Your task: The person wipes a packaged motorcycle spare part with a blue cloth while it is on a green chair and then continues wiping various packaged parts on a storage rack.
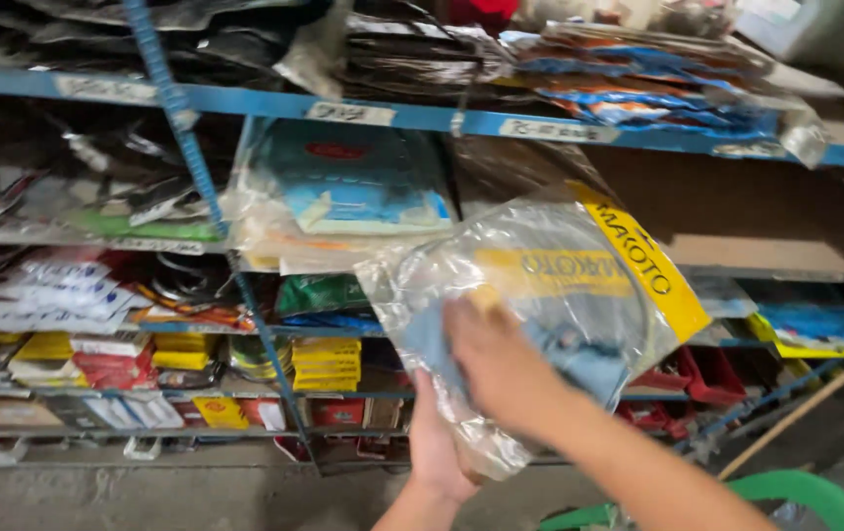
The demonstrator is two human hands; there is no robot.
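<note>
I hold up a clear plastic bag (550,285) with a yellow label strip, in front of a blue metal shelf rack. Inside it are coiled dark parts and a pale blue card. My right hand (501,369) lies flat on the bag's front, fingers pressed on it. My left hand (434,447) grips the bag's lower edge from below and behind, partly hidden by the plastic.
The blue shelves (412,116) are packed with bagged parts, a large teal packet (343,182), yellow boxes (326,364) and red boxes (112,369). A diagonal blue brace (196,167) crosses the rack. A green rim (796,492) shows at the lower right.
</note>
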